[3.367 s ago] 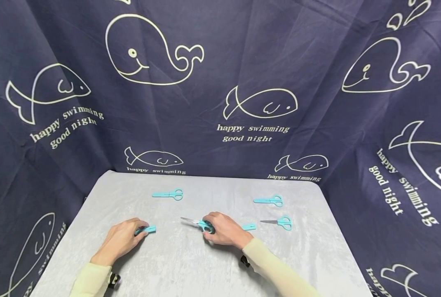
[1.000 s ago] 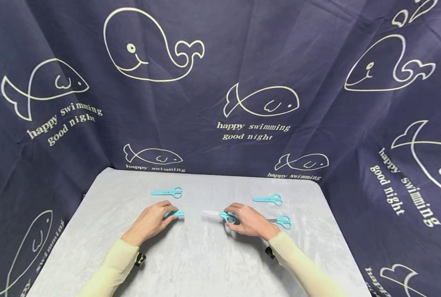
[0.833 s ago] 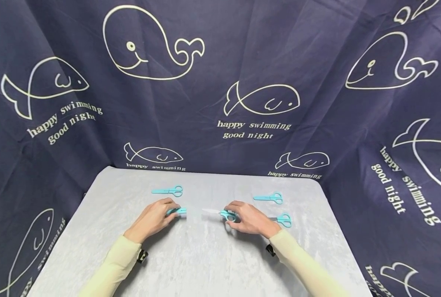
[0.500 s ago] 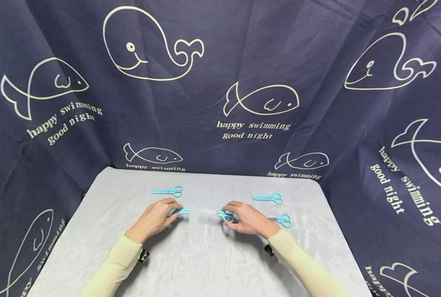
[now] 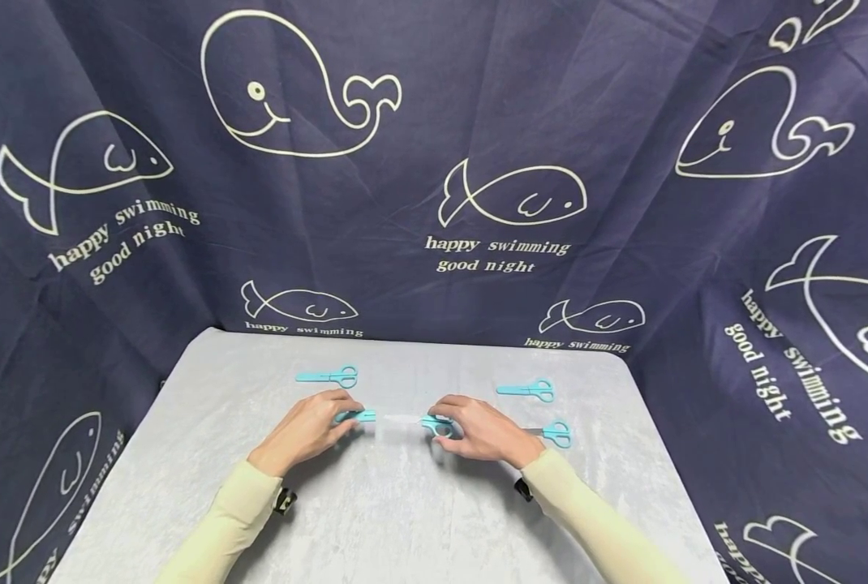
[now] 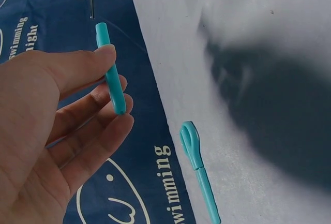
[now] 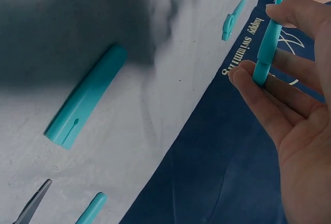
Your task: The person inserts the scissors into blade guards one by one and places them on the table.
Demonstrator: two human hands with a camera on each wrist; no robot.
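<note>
My left hand [image 5: 313,430] pinches a turquoise blade cover [image 6: 115,87] between thumb and fingers, its open end facing right. My right hand [image 5: 485,430] holds a pair of turquoise scissors [image 5: 437,425] by the handles [image 7: 270,43], blades pointing left. The blade tip lies close to the cover's mouth, and in the left wrist view a small gap shows between them. Both are raised over the grey tabletop [image 5: 405,519]. Below the right hand, another loose cover [image 7: 88,97] lies on the table; the hand hides it in the head view.
Two pairs of covered scissors lie farther back, one at left [image 5: 328,376] and one at right [image 5: 527,390]. Uncovered scissors [image 5: 556,433] lie right of the right hand, blades partly hidden by it. A dark blue printed curtain [image 5: 405,219] borders the table.
Over the whole span, both hands have moved right and farther back with the cover and scissors. In the last second they have drawn closer, bringing the blade tip near the cover.
</note>
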